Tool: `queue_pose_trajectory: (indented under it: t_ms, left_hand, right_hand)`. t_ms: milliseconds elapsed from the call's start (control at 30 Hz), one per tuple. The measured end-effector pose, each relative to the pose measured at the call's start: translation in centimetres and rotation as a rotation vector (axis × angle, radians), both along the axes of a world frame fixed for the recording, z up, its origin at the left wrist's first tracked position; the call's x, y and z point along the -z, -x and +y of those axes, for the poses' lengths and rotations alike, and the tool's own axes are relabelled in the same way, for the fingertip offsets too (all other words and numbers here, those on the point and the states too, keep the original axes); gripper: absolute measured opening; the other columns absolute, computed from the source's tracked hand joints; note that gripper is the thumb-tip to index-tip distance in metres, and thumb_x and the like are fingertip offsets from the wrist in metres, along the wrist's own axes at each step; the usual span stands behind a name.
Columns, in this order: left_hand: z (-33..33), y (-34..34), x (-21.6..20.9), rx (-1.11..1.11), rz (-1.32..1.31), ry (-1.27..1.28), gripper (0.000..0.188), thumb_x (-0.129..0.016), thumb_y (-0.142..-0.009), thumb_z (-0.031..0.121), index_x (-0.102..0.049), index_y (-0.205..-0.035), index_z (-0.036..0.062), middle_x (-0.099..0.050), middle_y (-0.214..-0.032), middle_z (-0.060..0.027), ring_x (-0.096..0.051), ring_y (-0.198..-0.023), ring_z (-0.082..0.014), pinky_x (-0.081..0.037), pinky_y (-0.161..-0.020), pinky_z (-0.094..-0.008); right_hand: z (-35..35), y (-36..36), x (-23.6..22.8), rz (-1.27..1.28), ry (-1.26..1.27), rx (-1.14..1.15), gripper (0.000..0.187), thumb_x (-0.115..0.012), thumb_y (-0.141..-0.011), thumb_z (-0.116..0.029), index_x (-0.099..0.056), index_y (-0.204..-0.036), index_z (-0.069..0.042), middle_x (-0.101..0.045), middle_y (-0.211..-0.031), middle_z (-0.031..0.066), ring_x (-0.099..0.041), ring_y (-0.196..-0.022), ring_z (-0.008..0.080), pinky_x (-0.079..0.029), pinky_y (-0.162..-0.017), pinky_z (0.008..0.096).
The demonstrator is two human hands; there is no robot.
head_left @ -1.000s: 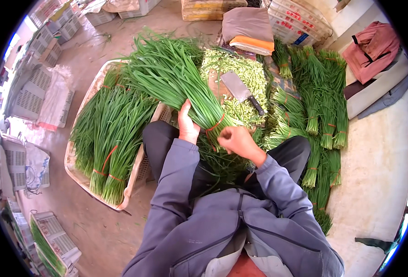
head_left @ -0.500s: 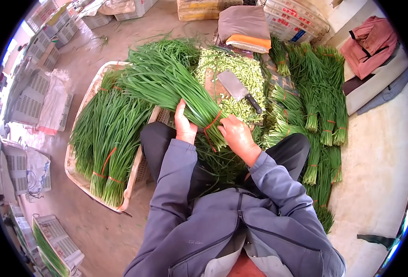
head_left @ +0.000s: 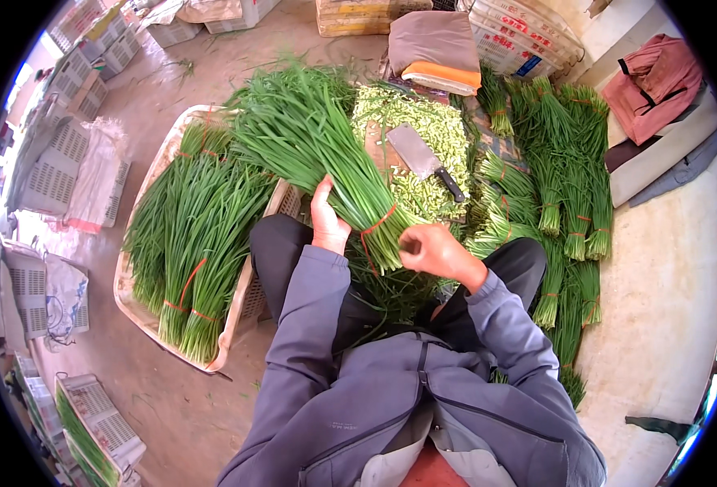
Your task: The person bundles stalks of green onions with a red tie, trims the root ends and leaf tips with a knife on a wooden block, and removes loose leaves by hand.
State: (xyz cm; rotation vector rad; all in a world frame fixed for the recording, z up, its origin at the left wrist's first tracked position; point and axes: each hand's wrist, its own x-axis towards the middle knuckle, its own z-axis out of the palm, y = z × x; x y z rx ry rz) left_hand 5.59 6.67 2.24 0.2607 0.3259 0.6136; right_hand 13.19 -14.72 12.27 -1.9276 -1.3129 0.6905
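Observation:
My left hand (head_left: 330,217) is wrapped round the underside of a thick bunch of garlic chives (head_left: 350,170), holding it slantwise over my lap. Its long green leaves fan out to the upper left, and a red band (head_left: 379,217) circles the pale stems near their lower end. Beside the stem ends is my right hand (head_left: 440,253), its fingers curled in and its fingertips close to the stems; whether something is pinched there is hidden. Beyond the bunch, a cleaver (head_left: 414,150) with a black handle lies on a board (head_left: 377,152) covered with chopped pale stem pieces (head_left: 448,195).
On my left, a plastic crate (head_left: 222,345) holds several banded chive bunches (head_left: 204,219). More tied bunches (head_left: 574,170) lie along the wall on my right. Behind the board sits a folded cloth stack (head_left: 436,49). White crates (head_left: 54,174) line the far left.
My right hand has moved right, off the banded stems to just beside their ends. The bunch has shifted slightly right, still in my left hand.

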Motion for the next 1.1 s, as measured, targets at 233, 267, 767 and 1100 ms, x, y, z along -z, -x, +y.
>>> queue_pose_trajectory:
  t_ms: [233, 267, 767, 1100]
  left_hand:
    - [1.7, 0.2, 0.4, -0.080, -0.073, 0.032, 0.040, -0.047, -0.102, 0.033, -0.060, -0.125, 0.0029, -0.066, -0.123, -0.0104, -0.063, -0.113, -0.0289, -0.049, -0.100, -0.0463]
    - [2.2, 0.4, 0.6, -0.103, -0.070, 0.030, 0.040, -0.048, -0.102, 0.033, -0.060, -0.125, 0.0030, -0.066, -0.123, -0.0103, -0.063, -0.113, -0.0292, -0.049, -0.101, -0.0466]
    - [3.0, 0.6, 0.0, -0.173, -0.068, -0.157, 0.041, -0.054, -0.100, 0.029, -0.057, -0.131, 0.0024, -0.064, -0.128, -0.0093, -0.061, -0.117, -0.0273, -0.047, -0.104, -0.0450]
    - [3.0, 0.8, 0.3, -0.190, -0.074, -0.105, 0.037, -0.058, -0.099, 0.028, -0.061, -0.126, 0.0028, -0.067, -0.124, -0.0083, -0.063, -0.113, -0.0255, -0.048, -0.102, -0.0431]
  right_hand:
    - [-6.3, 1.8, 0.1, 0.366, 0.132, -0.173, 0.011, -0.072, -0.082, -0.007, -0.064, -0.085, 0.000, -0.064, -0.070, 0.0054, -0.064, -0.064, 0.0124, -0.050, -0.058, 0.0278]
    - [-7.1, 1.9, 1.8, 0.295, 0.152, -0.224, 0.013, -0.073, -0.080, -0.008, -0.064, -0.085, 0.000, -0.063, -0.071, 0.0071, -0.064, -0.065, 0.0152, -0.050, -0.059, 0.0295]
    - [3.3, 0.5, 1.1, -0.318, -0.313, 0.212, 0.017, -0.071, -0.087, -0.015, -0.068, -0.099, -0.004, -0.068, -0.097, 0.0145, -0.065, -0.085, 0.0373, -0.052, -0.074, 0.0442]
    - [-1.8, -0.4, 1.2, 0.427, 0.015, 0.063, 0.010, -0.067, -0.092, -0.008, -0.068, -0.096, 0.002, -0.067, -0.076, 0.0043, -0.064, -0.063, 0.0088, -0.052, -0.057, 0.0255]
